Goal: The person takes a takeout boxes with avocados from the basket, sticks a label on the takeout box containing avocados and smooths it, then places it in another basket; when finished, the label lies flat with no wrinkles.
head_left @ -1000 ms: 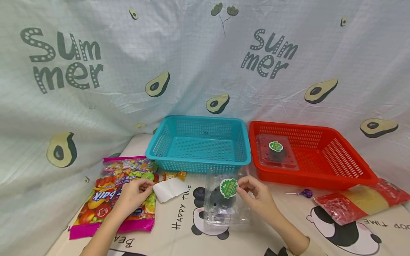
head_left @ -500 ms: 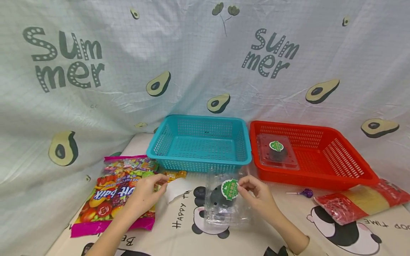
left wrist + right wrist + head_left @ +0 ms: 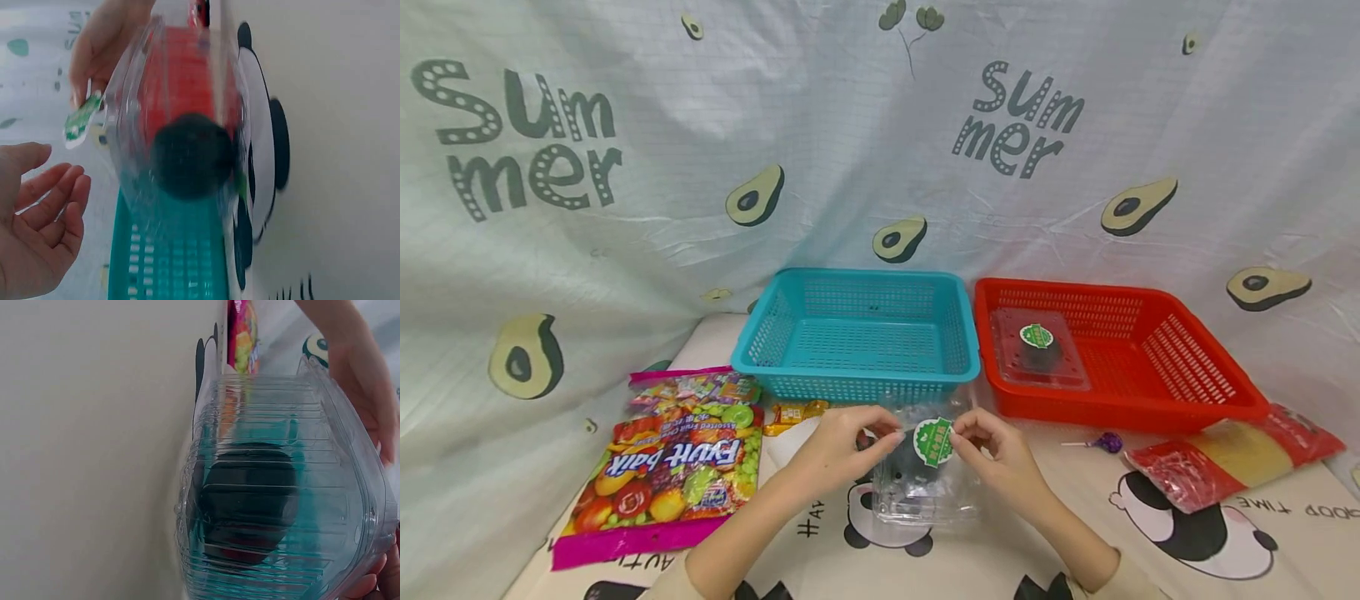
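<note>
My right hand pinches a round green-and-white sticker by its right edge. The left wrist view shows the sticker held out from the lid, apart from it. Below it a clear plastic clamshell box with a dark round object inside stands on the tablecloth. My left hand is just left of the sticker, its fingers loosely bent, holding nothing. A white piece of paper lies partly hidden behind the left hand and forearm.
Behind stand a blue basket and a red basket; the red one holds another labelled clamshell box. Fruit candy bags and an orange packet lie left. A lollipop and a red-yellow packet lie right.
My left hand has let go of the white paper, left it on the table, and moved right toward the sticker. My right hand still holds the sticker in about the same place.
</note>
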Motion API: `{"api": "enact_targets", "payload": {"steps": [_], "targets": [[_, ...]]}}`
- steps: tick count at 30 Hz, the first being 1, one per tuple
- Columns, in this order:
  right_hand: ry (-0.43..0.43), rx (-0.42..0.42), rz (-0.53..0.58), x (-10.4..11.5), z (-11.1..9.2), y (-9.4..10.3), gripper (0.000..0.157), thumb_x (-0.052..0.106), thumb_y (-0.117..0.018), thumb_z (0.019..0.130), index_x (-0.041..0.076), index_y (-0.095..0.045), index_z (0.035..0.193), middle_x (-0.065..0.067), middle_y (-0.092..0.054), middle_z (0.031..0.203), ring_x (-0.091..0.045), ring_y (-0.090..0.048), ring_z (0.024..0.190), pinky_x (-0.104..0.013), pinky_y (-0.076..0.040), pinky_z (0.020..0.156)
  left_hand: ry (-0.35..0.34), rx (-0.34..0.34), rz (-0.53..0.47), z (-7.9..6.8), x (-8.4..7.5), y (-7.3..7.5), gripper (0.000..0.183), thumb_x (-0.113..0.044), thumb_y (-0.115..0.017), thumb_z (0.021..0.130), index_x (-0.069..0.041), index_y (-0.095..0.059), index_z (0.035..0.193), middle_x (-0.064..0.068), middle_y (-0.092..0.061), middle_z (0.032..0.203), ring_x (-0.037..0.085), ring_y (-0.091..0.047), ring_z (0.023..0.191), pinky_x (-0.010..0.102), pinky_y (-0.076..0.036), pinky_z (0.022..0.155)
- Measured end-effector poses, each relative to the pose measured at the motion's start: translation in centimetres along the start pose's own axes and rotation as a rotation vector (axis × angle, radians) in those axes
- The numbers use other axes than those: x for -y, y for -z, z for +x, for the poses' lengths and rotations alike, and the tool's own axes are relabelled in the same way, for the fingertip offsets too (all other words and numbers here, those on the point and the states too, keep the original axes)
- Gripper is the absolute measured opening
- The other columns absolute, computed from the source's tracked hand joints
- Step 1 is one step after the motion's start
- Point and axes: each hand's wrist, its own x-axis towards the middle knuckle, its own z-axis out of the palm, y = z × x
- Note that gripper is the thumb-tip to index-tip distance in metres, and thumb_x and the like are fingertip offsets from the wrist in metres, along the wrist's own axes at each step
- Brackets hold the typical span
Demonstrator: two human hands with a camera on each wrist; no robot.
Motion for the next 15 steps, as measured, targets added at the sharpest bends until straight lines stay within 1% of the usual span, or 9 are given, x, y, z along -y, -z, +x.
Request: {"api": "enact_targets", "payload": {"steps": [3,5,6,8,10,12,15], "targets": [[-0.003,0.014,-0.024,0.9,0.2,0.0,0.009,0.003,-0.061,0.082,0.009,-0.056,0.086,-0.001,-0.058,0.073,-0.01,-0.051,0.064,-0.022,-0.045,0.055,-0.053,-0.027,-0.072,0.8,-0.5,-1.1,0.015,-0.027,-0.057,0.087,-0.015,-0.065,0.091,-0.009,-0.064,0.079,0.0,-0.055,0.069,0.017,-0.046,0.056],[0.005,0.022,-0.032,1.5,0.2,-0.1,0.009,0.001,-0.061,0.081,0.007,-0.056,0.086,-0.003,-0.059,0.072,-0.01,-0.051,0.063,-0.021,-0.045,0.054,-0.084,-0.061,-0.092,1.2,-0.5,-1.6,0.011,-0.023,-0.059,0.085,-0.014,-0.065,0.089,-0.007,-0.064,0.078,0.001,-0.055,0.069,0.016,-0.045,0.055],[0.011,0.025,-0.035,1.8,0.3,0.0,0.009,0.0,-0.06,0.081,0.006,-0.056,0.086,-0.004,-0.058,0.072,-0.01,-0.05,0.063,-0.022,-0.044,0.053,-0.087,-0.081,-0.095,1.4,-0.5,-1.8,0.01,-0.022,-0.06,0.084,-0.014,-0.065,0.088,-0.006,-0.064,0.078,0.002,-0.055,0.069,0.016,-0.045,0.054],[0.016,0.029,-0.039,2.1,0.3,0.0,0.008,0.0,-0.06,0.081,0.005,-0.056,0.086,-0.004,-0.058,0.072,-0.01,-0.05,0.063,-0.022,-0.044,0.053,-0.068,-0.114,-0.095,1.6,-0.4,-2.2,0.009,-0.021,-0.063,0.082,-0.013,-0.065,0.087,-0.006,-0.063,0.078,0.003,-0.055,0.069,0.016,-0.044,0.053],[0.011,0.031,-0.04,1.7,0.3,0.0,0.01,0.001,-0.06,0.081,0.008,-0.057,0.087,-0.002,-0.058,0.073,-0.01,-0.05,0.064,-0.021,-0.044,0.053,-0.035,-0.131,-0.098,1.7,-0.2,-2.4,0.01,-0.022,-0.064,0.081,-0.014,-0.064,0.087,-0.007,-0.063,0.078,0.003,-0.055,0.069,0.017,-0.042,0.053],[0.008,0.032,-0.037,1.0,0.3,0.1,0.009,0.005,-0.061,0.082,0.01,-0.057,0.088,0.0,-0.057,0.074,-0.011,-0.05,0.065,-0.021,-0.044,0.054,0.008,-0.128,-0.112,1.7,-0.1,-2.5,0.01,-0.023,-0.065,0.081,-0.015,-0.064,0.086,-0.008,-0.062,0.077,0.002,-0.054,0.068,0.017,-0.041,0.052],[-0.001,0.034,-0.038,-0.1,0.3,0.1,0.008,0.009,-0.061,0.083,0.012,-0.057,0.089,0.001,-0.057,0.075,-0.011,-0.05,0.065,-0.021,-0.044,0.054,0.037,-0.105,-0.136,1.6,-0.1,-2.6,0.007,-0.023,-0.064,0.081,-0.017,-0.064,0.084,-0.01,-0.062,0.073,0.001,-0.052,0.065,0.018,-0.04,0.052]]}}
